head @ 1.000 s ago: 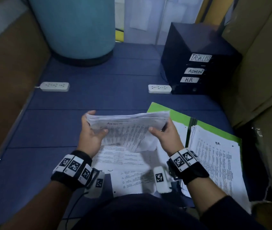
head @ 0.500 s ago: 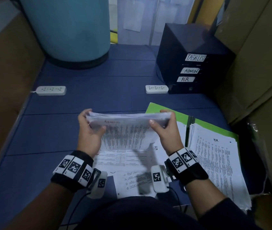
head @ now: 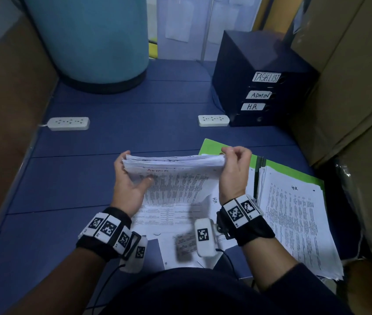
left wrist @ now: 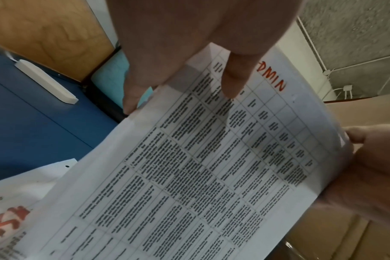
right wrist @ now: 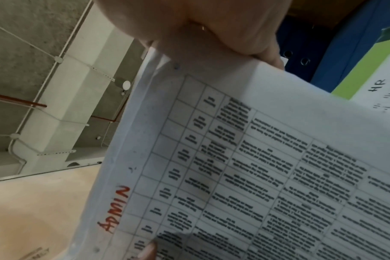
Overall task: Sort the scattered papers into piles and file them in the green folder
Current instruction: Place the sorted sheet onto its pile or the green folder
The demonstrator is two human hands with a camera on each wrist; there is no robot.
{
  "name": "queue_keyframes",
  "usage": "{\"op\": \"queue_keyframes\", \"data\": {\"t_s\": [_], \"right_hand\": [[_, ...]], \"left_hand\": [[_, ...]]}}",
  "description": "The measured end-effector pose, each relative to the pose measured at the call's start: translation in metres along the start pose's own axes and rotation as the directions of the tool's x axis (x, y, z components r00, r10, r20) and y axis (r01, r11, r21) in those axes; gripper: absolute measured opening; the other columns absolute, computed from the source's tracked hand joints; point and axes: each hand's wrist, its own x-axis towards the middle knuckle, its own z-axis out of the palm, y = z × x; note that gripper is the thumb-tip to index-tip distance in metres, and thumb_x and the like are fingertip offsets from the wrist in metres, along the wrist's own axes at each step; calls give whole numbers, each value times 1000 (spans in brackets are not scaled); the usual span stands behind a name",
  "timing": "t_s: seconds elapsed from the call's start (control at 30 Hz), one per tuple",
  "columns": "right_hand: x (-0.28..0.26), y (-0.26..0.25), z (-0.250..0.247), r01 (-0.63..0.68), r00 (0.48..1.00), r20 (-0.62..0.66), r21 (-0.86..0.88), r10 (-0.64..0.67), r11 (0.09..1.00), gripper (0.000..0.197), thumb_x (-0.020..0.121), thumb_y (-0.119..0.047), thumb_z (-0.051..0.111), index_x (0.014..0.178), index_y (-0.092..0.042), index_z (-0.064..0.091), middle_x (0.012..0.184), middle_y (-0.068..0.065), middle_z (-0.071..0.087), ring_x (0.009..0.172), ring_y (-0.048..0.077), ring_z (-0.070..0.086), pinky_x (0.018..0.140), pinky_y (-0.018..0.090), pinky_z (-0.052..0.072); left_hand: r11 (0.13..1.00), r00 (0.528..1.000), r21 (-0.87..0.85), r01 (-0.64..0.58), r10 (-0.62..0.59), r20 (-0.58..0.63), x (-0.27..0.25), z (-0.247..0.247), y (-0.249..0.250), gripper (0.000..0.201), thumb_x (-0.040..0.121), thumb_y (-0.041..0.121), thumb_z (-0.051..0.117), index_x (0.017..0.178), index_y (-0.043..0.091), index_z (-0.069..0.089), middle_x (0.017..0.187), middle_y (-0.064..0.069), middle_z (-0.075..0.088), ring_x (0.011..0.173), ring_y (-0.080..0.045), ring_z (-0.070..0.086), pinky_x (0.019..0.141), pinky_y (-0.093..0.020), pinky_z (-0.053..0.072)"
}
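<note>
A thick stack of printed sheets marked ADMIN in red (head: 176,176) (left wrist: 211,158) (right wrist: 256,176) stands nearly upright between my two hands above the blue mat. My left hand (head: 130,180) grips its left edge, thumb on the front sheet. At the right top corner my right hand (head: 235,169) holds the stack with fingers curled over it. The open green folder (head: 294,171) (right wrist: 367,66) lies to the right, with a pile of sheets marked HR (head: 294,223) on its right half. More loose sheets (head: 171,221) lie flat under the held stack.
A dark drawer box (head: 260,83) labelled TASKLIST, ADMIN and H.R. stands at the back right. Two white power strips (head: 68,123) (head: 213,120) lie on the mat. A large teal drum (head: 89,37) stands at the back left. Cardboard walls (head: 351,87) close both sides.
The ADMIN stack has been tipped up from tilted to nearly upright on its edge. My right hand moved up to its top right corner; the left stays at the left edge.
</note>
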Motion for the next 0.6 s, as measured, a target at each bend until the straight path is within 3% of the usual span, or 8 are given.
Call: {"op": "queue_keyframes", "data": {"t_s": [0.07, 0.17, 0.27, 0.37, 0.4, 0.47, 0.53, 0.6], "right_hand": [[-3, 6, -1, -1, 1000, 17, -47, 2, 999, 15, 98, -29, 42, 96, -16, 49, 87, -10, 56, 79, -2, 52, 74, 9, 37], [-4, 13, -4, -139, 988, 57, -18, 140, 990, 33, 88, -54, 34, 92, -27, 53, 96, -9, 60, 92, 15, 54, 82, 31, 42], [1, 21, -17, -194, 950, 269, 121, 156, 974, 43, 77, -69, 43, 104, -37, 54, 120, -2, 55, 107, 15, 52, 85, 43, 47], [6, 29, -34, -103, 871, 487, 51, 65, 993, 92, 51, -84, 63, 126, -36, 40, 123, -11, 51, 109, -1, 51, 93, 26, 46], [6, 30, -36, -74, 848, 526, -12, 69, 997, 98, 47, -80, 71, 127, -33, 38, 124, -9, 51, 112, -2, 50, 91, 20, 44], [6, 34, -38, -37, 840, 531, -145, 109, 989, 80, 51, -58, 81, 119, -34, 44, 120, -3, 57, 110, 1, 54, 88, 19, 44], [6, 36, -32, -19, 877, 465, -210, 118, 977, 50, 69, -36, 78, 111, -33, 51, 112, -1, 63, 106, 11, 59, 92, 35, 49], [8, 30, -24, -11, 918, 383, -243, 106, 970, 30, 86, -15, 66, 109, -28, 54, 106, -2, 65, 103, 18, 61, 95, 48, 48]], "left_hand": [[999, 999, -2, -34, 34, 10, 1, 2, -3, 72, 78, 11, 74, 121, 51, 33, 131, -5, 49, 122, -21, 51, 107, -44, 40], [998, 999, -40, -41, 43, 34, 3, 6, -10, 62, 84, 5, 68, 119, 46, 37, 125, -3, 54, 112, -11, 57, 97, -31, 46], [999, 999, 33, -40, 39, 6, 6, 8, -9, 30, 91, 0, 56, 118, 10, 49, 103, 15, 59, 92, 13, 57, 95, -22, 46], [990, 994, 106, -93, 99, -52, 10, 9, -7, 21, 95, 0, 49, 114, -6, 54, 101, 13, 55, 97, 1, 56, 80, 2, 38], [991, 993, 95, -93, 99, -65, 11, 9, -5, 22, 95, 1, 48, 115, -9, 53, 101, 11, 55, 101, -7, 54, 79, 2, 38], [995, 995, 84, -62, 69, -77, 11, 11, -4, 23, 96, 2, 47, 114, -11, 52, 96, 14, 55, 101, -13, 53, 80, -3, 43], [996, 996, 73, -49, 54, -70, 8, 15, 1, 25, 97, 3, 46, 117, -12, 50, 92, 16, 54, 98, -13, 55, 71, 2, 40], [997, 996, 59, -58, 62, -61, 7, 18, 8, 26, 98, 4, 45, 122, -5, 50, 93, 19, 52, 89, 1, 54, 64, 6, 36]]}}
